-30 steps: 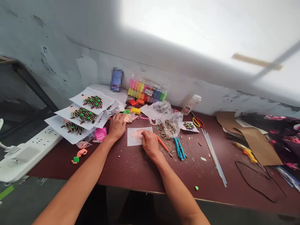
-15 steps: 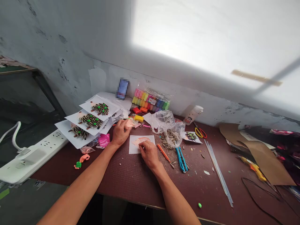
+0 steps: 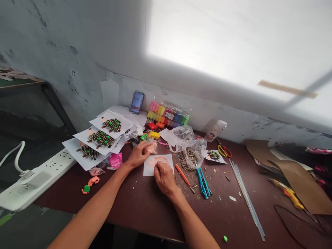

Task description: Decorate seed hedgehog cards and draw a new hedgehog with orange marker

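A small white sheet [image 3: 147, 170] lies in front of me, carrying an orange-peach hedgehog shape [image 3: 159, 160] with a scale-like pattern on its back. My right hand [image 3: 165, 177] rests on the sheet with fingers curled in; anything inside them is hidden. Just behind the sheet, my left hand [image 3: 138, 154] is closed over a clear bag of pale peach clay [image 3: 152, 147]. An orange-handled tool [image 3: 183, 174] and blue pliers [image 3: 203, 183] lie right of the sheet, near a pile of striped sunflower seeds [image 3: 188, 159] and a crumpled plastic bag [image 3: 181, 138].
Seed-covered hedgehog cards [image 3: 101, 138] are stacked at left, beside a white power strip [image 3: 38, 180]. Coloured clay packs [image 3: 168, 114] and a white bottle [image 3: 215, 130] line the wall. Scissors [image 3: 224, 151], glue sticks [image 3: 246, 199] and a yellow glue gun [image 3: 289, 195] lie at right.
My left hand has come nearer the sheet with the peach clay bag, uncovering green clay behind. My right hand's fingers have curled in more over the hedgehog shape. The view has shifted slightly.
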`<action>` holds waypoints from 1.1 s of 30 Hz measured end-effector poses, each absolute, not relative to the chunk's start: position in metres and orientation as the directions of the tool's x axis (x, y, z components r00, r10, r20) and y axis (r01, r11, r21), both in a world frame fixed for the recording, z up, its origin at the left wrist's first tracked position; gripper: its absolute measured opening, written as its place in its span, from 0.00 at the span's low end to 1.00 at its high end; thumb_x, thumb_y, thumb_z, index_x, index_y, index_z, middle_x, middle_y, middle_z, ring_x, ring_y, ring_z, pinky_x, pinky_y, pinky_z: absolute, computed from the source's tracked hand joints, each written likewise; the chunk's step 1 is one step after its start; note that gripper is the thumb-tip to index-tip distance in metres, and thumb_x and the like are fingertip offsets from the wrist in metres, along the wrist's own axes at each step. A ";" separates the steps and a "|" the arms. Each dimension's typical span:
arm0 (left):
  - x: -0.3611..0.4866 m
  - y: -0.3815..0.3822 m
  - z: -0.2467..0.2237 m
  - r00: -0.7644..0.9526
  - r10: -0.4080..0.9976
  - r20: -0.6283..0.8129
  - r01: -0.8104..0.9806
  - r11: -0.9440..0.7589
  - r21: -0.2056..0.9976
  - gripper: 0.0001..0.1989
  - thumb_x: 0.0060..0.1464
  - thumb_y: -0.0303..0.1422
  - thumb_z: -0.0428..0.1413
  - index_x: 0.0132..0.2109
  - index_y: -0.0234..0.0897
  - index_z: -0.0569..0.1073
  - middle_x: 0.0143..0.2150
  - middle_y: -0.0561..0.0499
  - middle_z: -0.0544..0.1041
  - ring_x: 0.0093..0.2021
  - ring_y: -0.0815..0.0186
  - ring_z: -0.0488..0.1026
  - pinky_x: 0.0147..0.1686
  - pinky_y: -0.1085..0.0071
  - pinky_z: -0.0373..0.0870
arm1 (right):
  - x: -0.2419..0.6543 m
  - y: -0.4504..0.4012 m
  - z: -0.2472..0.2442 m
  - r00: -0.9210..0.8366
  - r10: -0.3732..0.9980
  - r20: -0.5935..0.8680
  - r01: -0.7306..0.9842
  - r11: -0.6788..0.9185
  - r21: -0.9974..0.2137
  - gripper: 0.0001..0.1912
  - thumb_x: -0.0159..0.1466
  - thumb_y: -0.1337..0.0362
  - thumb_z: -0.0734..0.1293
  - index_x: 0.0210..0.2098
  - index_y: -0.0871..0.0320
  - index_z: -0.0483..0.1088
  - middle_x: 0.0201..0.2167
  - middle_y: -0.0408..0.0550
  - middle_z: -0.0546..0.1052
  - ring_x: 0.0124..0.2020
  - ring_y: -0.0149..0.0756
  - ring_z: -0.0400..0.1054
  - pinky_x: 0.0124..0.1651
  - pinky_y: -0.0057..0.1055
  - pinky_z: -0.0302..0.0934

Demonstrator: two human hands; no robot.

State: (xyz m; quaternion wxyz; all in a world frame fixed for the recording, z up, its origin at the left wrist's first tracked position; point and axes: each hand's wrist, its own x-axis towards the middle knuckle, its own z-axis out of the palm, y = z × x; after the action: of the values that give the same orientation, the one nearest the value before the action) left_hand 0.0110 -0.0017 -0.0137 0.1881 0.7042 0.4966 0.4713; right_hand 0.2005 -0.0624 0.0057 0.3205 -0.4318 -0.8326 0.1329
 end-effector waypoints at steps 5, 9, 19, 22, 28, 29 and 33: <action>0.020 -0.009 -0.013 0.204 0.893 0.400 0.579 -0.440 0.687 0.17 0.57 0.35 0.59 0.52 0.37 0.79 0.46 0.45 0.81 0.46 0.59 0.77 0.49 0.63 0.74 | 0.200 -0.065 0.005 -0.461 0.809 0.366 0.665 0.588 -0.462 0.11 0.65 0.71 0.58 0.26 0.55 0.62 0.22 0.42 0.68 0.25 0.32 0.60 0.31 0.29 0.46; 0.018 -0.009 -0.015 0.184 0.902 0.392 0.602 -0.418 0.680 0.17 0.58 0.36 0.59 0.52 0.36 0.79 0.46 0.44 0.81 0.45 0.58 0.77 0.49 0.62 0.74 | 0.198 -0.068 0.003 -0.498 0.799 0.336 0.671 0.601 -0.434 0.13 0.65 0.70 0.59 0.24 0.55 0.62 0.20 0.41 0.67 0.23 0.31 0.59 0.30 0.30 0.45; 0.015 -0.004 -0.015 -0.020 0.846 0.533 0.647 -0.396 0.652 0.14 0.65 0.33 0.51 0.47 0.40 0.82 0.46 0.45 0.75 0.48 0.59 0.75 0.51 0.62 0.74 | 0.198 -0.069 0.008 -0.501 0.774 0.388 0.624 0.633 -0.458 0.11 0.65 0.73 0.59 0.40 0.57 0.72 0.32 0.47 0.79 0.33 0.36 0.71 0.38 0.29 0.58; 0.003 0.001 -0.017 -0.217 0.810 0.544 0.687 -0.269 0.675 0.16 0.65 0.33 0.51 0.54 0.40 0.79 0.50 0.43 0.72 0.53 0.57 0.73 0.55 0.59 0.74 | 0.196 -0.071 0.007 -0.554 0.755 0.352 0.614 0.655 -0.439 0.10 0.66 0.73 0.61 0.39 0.57 0.73 0.32 0.48 0.80 0.33 0.36 0.72 0.39 0.30 0.58; -0.003 0.008 -0.027 -0.185 0.845 0.503 0.758 -0.203 0.620 0.27 0.58 0.26 0.52 0.65 0.37 0.69 0.60 0.40 0.69 0.62 0.52 0.69 0.62 0.54 0.69 | 0.190 -0.076 0.004 -0.621 0.722 0.304 0.596 0.687 -0.414 0.09 0.72 0.67 0.62 0.42 0.55 0.76 0.34 0.47 0.81 0.34 0.35 0.74 0.39 0.29 0.59; 0.000 0.009 -0.027 -0.136 0.866 0.482 0.773 -0.211 0.598 0.28 0.58 0.26 0.53 0.65 0.37 0.68 0.62 0.39 0.68 0.62 0.51 0.69 0.62 0.54 0.69 | 0.190 -0.076 0.004 -0.621 0.723 0.302 0.596 0.686 -0.417 0.09 0.72 0.67 0.63 0.42 0.55 0.76 0.33 0.47 0.82 0.34 0.35 0.74 0.39 0.29 0.59; 0.012 0.019 -0.020 0.031 0.926 0.377 0.872 -0.209 0.443 0.28 0.54 0.24 0.55 0.63 0.35 0.70 0.64 0.36 0.68 0.61 0.48 0.70 0.60 0.53 0.69 | 0.190 -0.075 0.003 -0.614 0.728 0.305 0.594 0.681 -0.429 0.09 0.72 0.66 0.63 0.39 0.55 0.76 0.32 0.47 0.82 0.33 0.35 0.75 0.38 0.29 0.58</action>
State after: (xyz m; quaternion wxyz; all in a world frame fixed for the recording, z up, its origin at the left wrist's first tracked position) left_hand 0.0117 0.0192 -0.0198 0.0445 0.7165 0.6271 0.3022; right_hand 0.1904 -0.0747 0.0027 0.2325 -0.3727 -0.8867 0.1443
